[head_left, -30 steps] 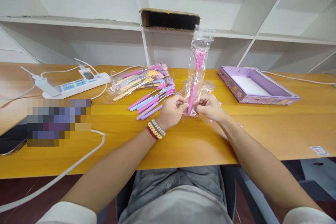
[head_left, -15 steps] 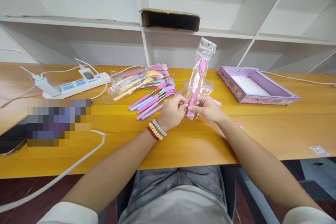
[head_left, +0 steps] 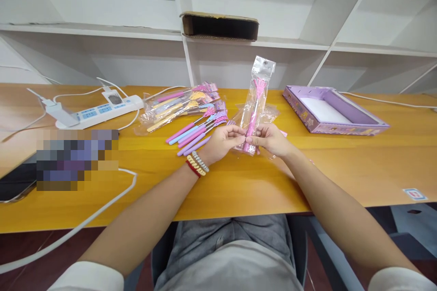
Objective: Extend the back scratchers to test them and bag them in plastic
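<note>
A pink back scratcher [head_left: 253, 116] with a small hand-shaped head stands nearly upright inside a clear plastic bag [head_left: 263, 69]. My left hand [head_left: 223, 142] pinches the bag's lower left side between thumb and fingers. From the right, my right hand [head_left: 272, 140] grips the same bag near the handle's lower end, and both thumbs almost meet in front. Left of my hands lie several loose back scratchers [head_left: 193, 134] in pink, blue and purple. Behind those is a pile of bagged back scratchers [head_left: 180, 105]. More clear plastic [head_left: 272, 112] lies behind my right hand, partly hidden.
A purple open box [head_left: 336, 111] sits at the right back. To the left are a white power strip [head_left: 102, 111], cables and a dark phone [head_left: 17, 177]. A cardboard box [head_left: 220, 27] rests on the white shelf behind the table [head_left: 341, 168].
The bagged back scratcher has tilted a little more upright, its top moving left and down. My left hand's fingers have straightened somewhat and its wrist has shifted left.
</note>
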`<control>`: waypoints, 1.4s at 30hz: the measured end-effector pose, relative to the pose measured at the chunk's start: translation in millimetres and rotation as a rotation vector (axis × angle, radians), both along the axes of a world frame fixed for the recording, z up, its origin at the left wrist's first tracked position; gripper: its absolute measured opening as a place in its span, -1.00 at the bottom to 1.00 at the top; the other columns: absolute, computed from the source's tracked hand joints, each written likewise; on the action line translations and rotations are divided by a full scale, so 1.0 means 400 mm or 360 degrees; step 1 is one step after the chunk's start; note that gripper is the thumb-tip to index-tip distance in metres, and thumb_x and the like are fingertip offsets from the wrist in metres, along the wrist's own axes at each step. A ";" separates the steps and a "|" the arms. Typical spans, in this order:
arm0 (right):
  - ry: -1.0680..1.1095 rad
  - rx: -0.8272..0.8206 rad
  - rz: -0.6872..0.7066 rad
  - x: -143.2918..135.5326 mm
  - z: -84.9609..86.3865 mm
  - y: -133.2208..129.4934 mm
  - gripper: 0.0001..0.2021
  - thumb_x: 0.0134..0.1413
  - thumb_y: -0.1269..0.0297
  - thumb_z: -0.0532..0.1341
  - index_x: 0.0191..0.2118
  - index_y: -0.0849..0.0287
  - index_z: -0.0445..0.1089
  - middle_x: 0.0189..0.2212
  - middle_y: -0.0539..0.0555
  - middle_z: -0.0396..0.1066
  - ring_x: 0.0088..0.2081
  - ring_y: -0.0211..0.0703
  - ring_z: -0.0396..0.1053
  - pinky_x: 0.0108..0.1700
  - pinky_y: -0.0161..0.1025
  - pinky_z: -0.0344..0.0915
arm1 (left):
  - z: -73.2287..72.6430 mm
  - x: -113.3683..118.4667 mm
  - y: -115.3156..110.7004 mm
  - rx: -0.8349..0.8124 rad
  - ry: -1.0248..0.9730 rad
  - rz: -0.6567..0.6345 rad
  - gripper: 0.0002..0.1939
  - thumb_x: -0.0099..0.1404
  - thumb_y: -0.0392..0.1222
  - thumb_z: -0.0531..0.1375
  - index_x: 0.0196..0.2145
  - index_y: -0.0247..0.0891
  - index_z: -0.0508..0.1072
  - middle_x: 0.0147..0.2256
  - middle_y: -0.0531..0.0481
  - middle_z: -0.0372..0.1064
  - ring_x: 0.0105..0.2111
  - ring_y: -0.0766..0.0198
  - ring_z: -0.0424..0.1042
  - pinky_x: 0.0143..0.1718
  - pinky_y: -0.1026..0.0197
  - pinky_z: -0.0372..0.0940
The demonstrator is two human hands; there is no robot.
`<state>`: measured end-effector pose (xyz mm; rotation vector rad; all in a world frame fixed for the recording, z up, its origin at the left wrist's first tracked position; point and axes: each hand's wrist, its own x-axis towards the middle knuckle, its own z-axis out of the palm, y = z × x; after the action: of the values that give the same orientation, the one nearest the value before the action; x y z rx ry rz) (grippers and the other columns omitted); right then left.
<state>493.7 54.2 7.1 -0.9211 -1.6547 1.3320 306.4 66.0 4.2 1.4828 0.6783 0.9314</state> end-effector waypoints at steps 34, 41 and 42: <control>-0.0110 -0.0168 0.0162 -0.062 -0.041 -0.009 -0.69 -0.15 0.08 0.35 -0.41 0.23 0.37 -0.68 -0.08 0.31 -0.68 -0.37 0.21 -0.67 -0.40 0.13 | -0.004 0.004 0.004 -0.0204 0.0097 -0.0009 -0.74 0.12 -0.07 0.27 -0.39 -0.32 0.35 -0.45 0.01 0.36 -0.46 0.33 0.37 -0.42 0.24 0.26; -0.0487 0.0047 -0.0039 -0.022 -0.026 0.010 -0.69 -0.01 0.03 0.23 -0.45 0.23 0.40 -0.61 -0.01 0.38 -0.65 -0.40 0.16 -0.59 -0.38 0.05 | -0.008 -0.001 0.012 -0.0238 0.0077 0.0259 -0.71 0.00 -0.22 0.34 -0.59 -0.31 0.25 -0.59 0.12 0.22 -0.57 0.43 0.25 -0.51 0.30 0.17; -0.0573 0.0122 -0.0188 -0.007 -0.022 0.017 -0.72 0.00 0.07 0.21 -0.46 0.23 0.40 -0.62 -0.01 0.38 -0.64 -0.38 0.17 -0.58 -0.37 0.06 | -0.007 -0.003 0.014 -0.0233 0.0081 0.0256 -0.73 0.00 -0.23 0.34 -0.58 -0.32 0.28 -0.57 0.12 0.24 -0.55 0.43 0.26 -0.48 0.29 0.19</control>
<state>491.0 60.9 -1.9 -1.2473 -1.8720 1.0591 305.2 71.7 1.6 1.3407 0.8949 0.9470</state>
